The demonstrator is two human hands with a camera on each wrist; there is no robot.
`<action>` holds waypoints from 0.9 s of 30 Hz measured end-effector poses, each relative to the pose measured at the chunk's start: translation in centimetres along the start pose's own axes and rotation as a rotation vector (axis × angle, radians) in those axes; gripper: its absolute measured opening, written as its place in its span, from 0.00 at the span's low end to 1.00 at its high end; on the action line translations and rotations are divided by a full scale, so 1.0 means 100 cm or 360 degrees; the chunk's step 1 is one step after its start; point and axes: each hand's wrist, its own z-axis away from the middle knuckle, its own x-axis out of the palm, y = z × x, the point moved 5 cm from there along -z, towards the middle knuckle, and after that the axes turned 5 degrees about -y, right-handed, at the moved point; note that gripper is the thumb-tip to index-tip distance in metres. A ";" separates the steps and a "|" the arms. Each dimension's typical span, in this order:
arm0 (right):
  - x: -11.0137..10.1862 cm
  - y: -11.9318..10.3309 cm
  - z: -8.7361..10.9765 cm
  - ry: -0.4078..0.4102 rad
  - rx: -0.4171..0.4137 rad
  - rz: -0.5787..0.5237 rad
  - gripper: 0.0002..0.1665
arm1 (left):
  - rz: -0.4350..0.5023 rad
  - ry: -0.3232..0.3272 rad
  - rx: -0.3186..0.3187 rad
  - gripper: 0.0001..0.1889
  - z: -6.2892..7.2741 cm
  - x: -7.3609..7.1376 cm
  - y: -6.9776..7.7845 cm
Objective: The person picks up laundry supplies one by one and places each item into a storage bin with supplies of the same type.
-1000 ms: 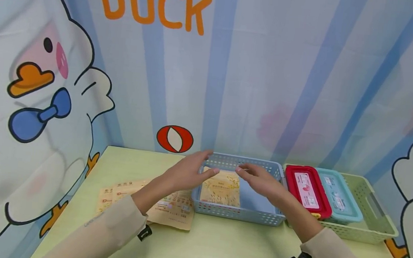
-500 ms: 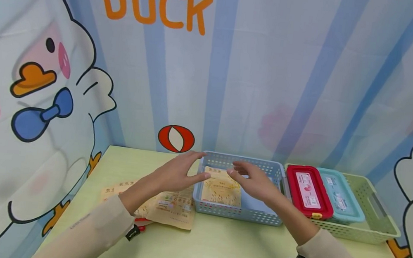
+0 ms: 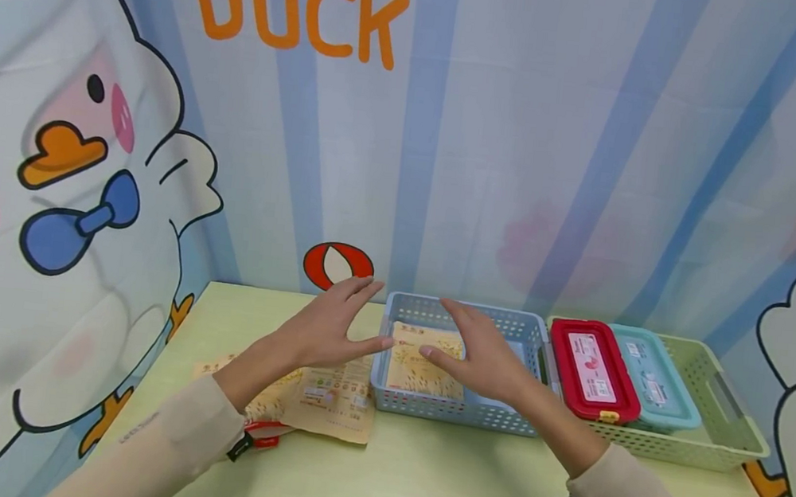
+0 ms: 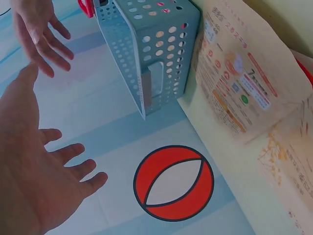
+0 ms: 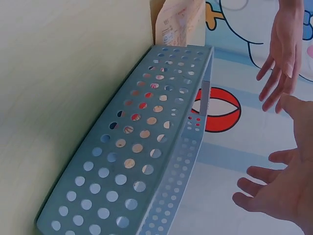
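Both hands hover in the air over the blue perforated basket, apart and holding nothing. My left hand is above the basket's left edge, its fingers spread and thumb pointing right. My right hand is over the basket's middle, with extended fingers. Inside the basket lies a beige printed packet, partly behind the right hand's thumb. More beige printed packets lie overlapping on the table to the left, partly hidden by my left arm. The left wrist view shows one packet beside the basket.
A pale green basket stands at the right. A red lidded box and a teal lidded box rest in it. Something red shows under the packets. A striped cloth backdrop rises behind the table.
My left hand has moved left, away from the right hand, uncovering the red thing under the packets. The right hand has shifted slightly left and its fingers have straightened.
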 end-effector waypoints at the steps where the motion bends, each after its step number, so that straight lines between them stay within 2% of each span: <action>1: 0.000 -0.001 0.000 0.0012 -0.0019 0.0025 0.53 | -0.0016 0.0002 0.0022 0.52 0.001 0.000 -0.001; 5: 0.000 -0.005 0.001 0.0087 -0.0128 0.0129 0.55 | -0.0100 0.0001 0.0076 0.53 0.003 -0.002 -0.006; 8: 0.001 -0.007 -0.001 0.0134 -0.0207 0.0230 0.55 | -0.0166 0.0019 0.0079 0.53 0.003 -0.003 -0.010; 14: 0.006 -0.010 -0.004 0.0169 -0.0277 0.0309 0.56 | -0.0245 0.0077 0.0098 0.52 0.005 -0.007 -0.016; 21: 0.020 -0.011 -0.007 0.0147 -0.0325 0.0334 0.55 | -0.0260 0.0006 0.0100 0.52 0.009 -0.001 -0.021; 27: 0.039 -0.017 -0.008 0.0083 -0.0429 0.0411 0.54 | -0.0252 -0.0087 0.0076 0.48 0.014 0.009 -0.030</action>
